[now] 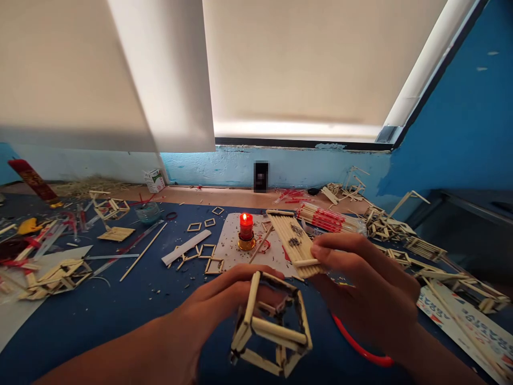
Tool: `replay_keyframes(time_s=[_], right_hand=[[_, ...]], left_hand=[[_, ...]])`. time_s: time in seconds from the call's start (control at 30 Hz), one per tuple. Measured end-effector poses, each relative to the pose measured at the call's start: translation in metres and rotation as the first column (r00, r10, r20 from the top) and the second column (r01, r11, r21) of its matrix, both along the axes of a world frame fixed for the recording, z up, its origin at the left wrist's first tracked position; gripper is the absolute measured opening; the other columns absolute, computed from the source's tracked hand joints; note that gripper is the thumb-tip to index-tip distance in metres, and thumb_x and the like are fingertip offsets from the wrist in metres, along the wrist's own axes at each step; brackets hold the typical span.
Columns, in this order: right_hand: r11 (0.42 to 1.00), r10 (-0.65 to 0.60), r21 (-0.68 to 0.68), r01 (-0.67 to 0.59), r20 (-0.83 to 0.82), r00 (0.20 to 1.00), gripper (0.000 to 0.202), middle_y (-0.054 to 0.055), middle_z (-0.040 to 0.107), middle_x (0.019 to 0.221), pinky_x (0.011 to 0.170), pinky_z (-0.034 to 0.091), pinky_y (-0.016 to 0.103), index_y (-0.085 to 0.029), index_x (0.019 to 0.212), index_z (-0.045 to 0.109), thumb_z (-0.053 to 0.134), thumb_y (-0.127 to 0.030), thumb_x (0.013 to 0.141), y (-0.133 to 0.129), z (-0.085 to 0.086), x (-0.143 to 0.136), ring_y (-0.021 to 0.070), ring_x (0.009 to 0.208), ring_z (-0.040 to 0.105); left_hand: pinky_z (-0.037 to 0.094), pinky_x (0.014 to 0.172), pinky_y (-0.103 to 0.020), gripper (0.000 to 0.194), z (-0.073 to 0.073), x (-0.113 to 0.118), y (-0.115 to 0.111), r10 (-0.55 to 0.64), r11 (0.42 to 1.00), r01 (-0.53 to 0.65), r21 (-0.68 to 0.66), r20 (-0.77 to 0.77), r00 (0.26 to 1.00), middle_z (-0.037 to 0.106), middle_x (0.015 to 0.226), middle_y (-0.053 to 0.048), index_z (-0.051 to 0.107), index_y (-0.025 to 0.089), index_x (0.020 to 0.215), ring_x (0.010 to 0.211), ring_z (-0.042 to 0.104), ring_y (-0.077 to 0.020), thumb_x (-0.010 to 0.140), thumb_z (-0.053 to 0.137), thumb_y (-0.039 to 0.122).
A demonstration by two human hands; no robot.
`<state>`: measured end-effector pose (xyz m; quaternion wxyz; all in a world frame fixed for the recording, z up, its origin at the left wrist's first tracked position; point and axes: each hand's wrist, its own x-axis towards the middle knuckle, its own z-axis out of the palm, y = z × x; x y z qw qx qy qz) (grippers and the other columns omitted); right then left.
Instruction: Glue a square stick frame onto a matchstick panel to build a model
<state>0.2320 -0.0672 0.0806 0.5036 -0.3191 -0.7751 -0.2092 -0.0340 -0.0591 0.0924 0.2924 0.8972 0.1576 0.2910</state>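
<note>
My left hand (224, 294) is closed on an open cube frame (278, 334) of short wooden sticks with dark, burnt-looking joints, near the bottom centre. Higher up and to the right, my right hand (360, 267) pinches the lower end of a flat panel (294, 240) made of sticks laid side by side. Dark marks show on the panel's face. The panel and the cube frame are apart. Behind them a lit red candle (246, 227) stands in a gold holder on a white sheet (230, 230).
Small stick squares (194, 227) and a white strip (186, 247) lie left of the candle. A glass jar (147, 212) stands farther left. Wrapped stick bundles (331, 218) and a heap of stick frames (387, 227) are on the right. A red curved tube (360, 345) lies beneath my right arm.
</note>
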Motion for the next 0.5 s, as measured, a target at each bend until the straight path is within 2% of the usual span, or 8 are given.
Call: replay_keyframes(time_s=[0.07,0.1,0.17,0.23,0.3,0.37,0.43,0.5], right_hand=[[0.999,-0.054,0.01,0.053,0.027,0.998,0.014,0.004,0.073,0.096,0.07,0.057,0.023,-0.02,0.095,0.066,0.07,-0.008,0.089,-0.004,-0.002,-0.001,0.0141,0.083,0.071],[0.996,-0.085,0.022,0.085,0.028,0.996,0.014,0.004,0.073,0.097,0.069,0.057,0.023,-0.02,0.096,0.067,0.069,-0.008,0.089,-0.006,-0.004,-0.002,0.0144,0.082,0.07],[0.991,-0.131,0.041,0.129,0.042,0.99,0.014,0.004,0.073,0.101,0.072,0.058,0.024,-0.019,0.098,0.069,0.067,-0.007,0.09,-0.01,-0.006,-0.003,0.0153,0.084,0.07],[0.989,-0.134,0.072,0.128,0.081,0.988,0.014,0.006,0.072,0.105,0.079,0.059,0.025,-0.017,0.1,0.07,0.068,-0.007,0.09,-0.014,-0.007,-0.004,0.017,0.089,0.07],[0.99,-0.111,0.104,0.098,0.125,0.986,0.015,0.008,0.07,0.105,0.085,0.058,0.027,-0.015,0.099,0.071,0.07,-0.005,0.089,-0.017,-0.004,-0.006,0.0191,0.096,0.069],[0.992,-0.091,0.104,0.076,0.149,0.985,0.016,0.008,0.07,0.102,0.087,0.058,0.028,-0.015,0.097,0.071,0.068,-0.001,0.089,-0.019,-0.002,-0.006,0.0199,0.098,0.068],[0.997,-0.059,0.062,0.049,0.174,0.983,0.019,0.01,0.07,0.103,0.089,0.058,0.028,-0.015,0.099,0.071,0.06,0.0,0.092,-0.022,-0.003,-0.005,0.0202,0.1,0.069],[1.0,0.006,-0.025,-0.002,0.157,0.988,0.022,0.012,0.071,0.108,0.093,0.059,0.031,-0.015,0.108,0.071,0.055,-0.004,0.096,-0.024,-0.01,-0.002,0.023,0.104,0.07]], left_hand=[[0.062,0.093,-0.039,0.05,-0.007,0.006,-0.007,-0.032,0.964,0.078,-0.256,0.18,0.983,0.066,0.128,-0.009,0.058,0.03,0.132,0.116,0.068,-0.0311,0.085,0.073,0.041],[0.063,0.087,-0.036,0.041,-0.011,0.011,-0.01,-0.015,0.917,0.12,-0.381,0.268,0.963,0.067,0.12,-0.008,0.061,0.03,0.128,0.107,0.071,-0.0279,0.091,0.068,0.045],[0.062,0.08,-0.028,0.028,-0.018,0.021,-0.017,0.093,0.787,0.15,-0.599,0.355,0.93,0.068,0.105,-0.007,0.067,0.026,0.117,0.09,0.07,-0.0202,0.098,0.06,0.044],[0.06,0.077,-0.022,0.022,-0.024,0.032,-0.022,0.214,0.643,0.143,-0.752,0.355,0.91,0.067,0.094,-0.005,0.069,0.021,0.108,0.082,0.066,-0.0144,0.098,0.063,0.04],[0.058,0.07,-0.017,0.016,-0.027,0.04,-0.024,0.299,0.529,0.184,-0.828,0.385,0.873,0.064,0.087,-0.001,0.064,0.019,0.098,0.074,0.063,-0.0095,0.097,0.067,0.036],[0.057,0.063,-0.014,0.017,-0.028,0.046,-0.024,0.339,0.458,0.243,-0.855,0.421,0.841,0.063,0.084,0.002,0.054,0.021,0.093,0.069,0.062,-0.0064,0.097,0.068,0.03],[0.058,0.058,-0.015,0.018,-0.028,0.048,-0.023,0.341,0.43,0.274,-0.86,0.436,0.833,0.065,0.09,0.003,0.047,0.026,0.102,0.068,0.064,-0.0074,0.1,0.064,0.031],[0.062,0.057,-0.019,0.026,-0.027,0.049,-0.022,0.338,0.426,0.234,-0.874,0.394,0.855,0.066,0.096,0.002,0.04,0.034,0.121,0.071,0.066,-0.0103,0.102,0.059,0.037]])
